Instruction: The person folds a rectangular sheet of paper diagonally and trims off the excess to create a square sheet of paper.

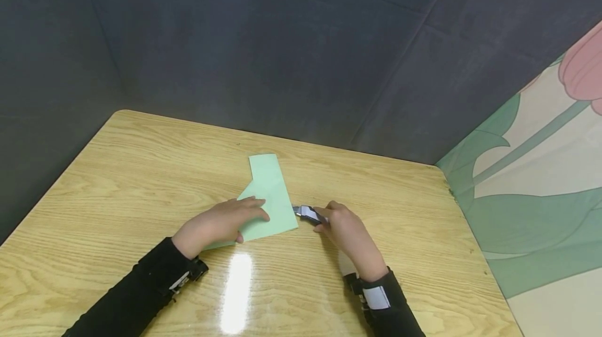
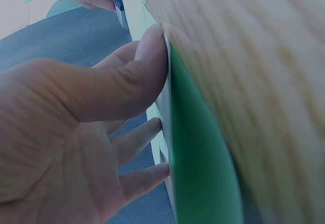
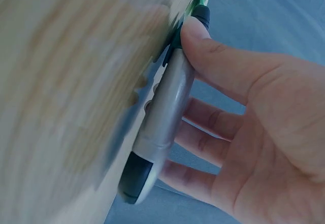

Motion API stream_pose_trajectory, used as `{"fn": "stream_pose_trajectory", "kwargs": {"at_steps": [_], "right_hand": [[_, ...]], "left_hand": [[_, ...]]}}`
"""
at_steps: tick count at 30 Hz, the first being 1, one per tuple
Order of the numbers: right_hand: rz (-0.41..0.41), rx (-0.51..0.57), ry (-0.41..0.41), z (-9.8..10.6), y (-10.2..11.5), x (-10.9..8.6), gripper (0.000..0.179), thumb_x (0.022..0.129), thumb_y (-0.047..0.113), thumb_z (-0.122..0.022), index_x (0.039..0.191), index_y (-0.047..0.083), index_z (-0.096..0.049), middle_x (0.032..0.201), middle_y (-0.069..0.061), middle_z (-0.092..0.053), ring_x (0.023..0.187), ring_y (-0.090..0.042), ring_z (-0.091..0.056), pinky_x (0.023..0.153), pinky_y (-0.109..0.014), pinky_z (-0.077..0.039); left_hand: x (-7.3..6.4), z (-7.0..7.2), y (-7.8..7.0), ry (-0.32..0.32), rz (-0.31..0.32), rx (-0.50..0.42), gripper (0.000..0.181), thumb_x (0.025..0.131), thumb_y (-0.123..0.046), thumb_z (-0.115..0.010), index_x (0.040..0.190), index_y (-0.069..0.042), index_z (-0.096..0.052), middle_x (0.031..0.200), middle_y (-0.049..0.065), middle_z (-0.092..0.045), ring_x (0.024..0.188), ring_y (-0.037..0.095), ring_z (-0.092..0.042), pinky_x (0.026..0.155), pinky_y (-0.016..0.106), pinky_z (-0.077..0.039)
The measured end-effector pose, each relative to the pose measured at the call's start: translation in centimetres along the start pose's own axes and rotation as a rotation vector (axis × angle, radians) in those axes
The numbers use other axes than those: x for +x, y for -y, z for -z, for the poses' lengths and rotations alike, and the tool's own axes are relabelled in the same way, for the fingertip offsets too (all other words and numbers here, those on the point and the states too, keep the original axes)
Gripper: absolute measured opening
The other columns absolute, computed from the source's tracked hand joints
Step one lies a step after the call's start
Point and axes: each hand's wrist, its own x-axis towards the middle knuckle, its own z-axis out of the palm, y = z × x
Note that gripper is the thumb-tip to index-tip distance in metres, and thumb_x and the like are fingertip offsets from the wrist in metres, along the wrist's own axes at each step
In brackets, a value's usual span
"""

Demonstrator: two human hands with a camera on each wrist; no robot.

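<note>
Hung across the whole back, a dark grey cloth (image 1: 263, 55), marked with long slanting creases

Below it, a table (image 1: 141, 170) with pale yellow-brown wood grain and a bright reflection (image 1: 237, 295) near the front

Off to the right, beyond the table's edge, a patterned cloth (image 1: 555, 170) with a pink flower and broad green leaves on cream

Reaching in from the bottom, a black left sleeve (image 1: 127, 290) and a black right sleeve (image 1: 397, 305)

Lying about the middle of the table, a pale green paper (image 1: 271, 183), irregular in outline, with a strip pointing away from the person and a slanting left edge; deeper green on the side facing the table in the left wrist view

Resting on the paper's left part, the left grip (image 1: 224, 219), fingers extended and spread, not clenched, thumb at the near edge

Right of the paper, the right grip (image 1: 349, 231), curled round the handle of a grey and black cutter knife (image 3: 165, 102), thumb toward the blade end

At the wrist of the right sleeve, a small white patch (image 1: 376, 298)

Pointing left at the paper's right edge, the metal blade (image 2: 122, 20), contact with the paper hard to tell
</note>
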Motion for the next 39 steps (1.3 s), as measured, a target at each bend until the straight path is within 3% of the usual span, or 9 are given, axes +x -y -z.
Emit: {"fn": "stream_pose_trajectory", "kwargs": {"at_steps": [10, 26, 39], "right_hand": [[-0.073, 0.031, 0.018, 0.5, -0.8, -0.1, 0.046, 0.067, 0.029, -0.071, 0.109, 0.011, -0.063, 0.078, 0.001, -0.052, 0.058, -0.006, -0.042, 0.050, -0.019, -0.039], [-0.102, 0.065, 0.042, 0.8, -1.9, -0.3, 0.045, 0.067, 0.026, -0.071, 0.108, 0.010, -0.063, 0.080, -0.002, -0.054, 0.059, -0.007, -0.043, 0.053, -0.021, -0.039], [-0.127, 0.056, 0.055, 0.7, -1.8, -0.4, 0.046, 0.067, 0.027, -0.072, 0.109, 0.011, -0.062, 0.080, -0.001, -0.054, 0.057, -0.008, -0.041, 0.050, -0.020, -0.038]], "left_hand": [[-0.2, 0.1, -0.2, -0.009, 0.006, -0.010, 0.063, 0.065, -0.006, -0.072, 0.120, -0.025, -0.049, 0.138, 0.002, -0.028, 0.127, 0.021, -0.020, 0.098, 0.045, -0.021], [-0.1, -0.1, -0.1, 0.002, 0.012, 0.011, 0.063, 0.065, -0.007, -0.073, 0.120, -0.025, -0.049, 0.138, 0.003, -0.027, 0.127, 0.021, -0.020, 0.099, 0.045, -0.020], [0.5, -0.4, -0.1, -0.026, 0.080, 0.143, 0.059, 0.080, -0.035, -0.058, 0.132, -0.019, -0.037, 0.138, 0.004, -0.028, 0.125, 0.026, -0.024, 0.098, 0.048, -0.019]]}}
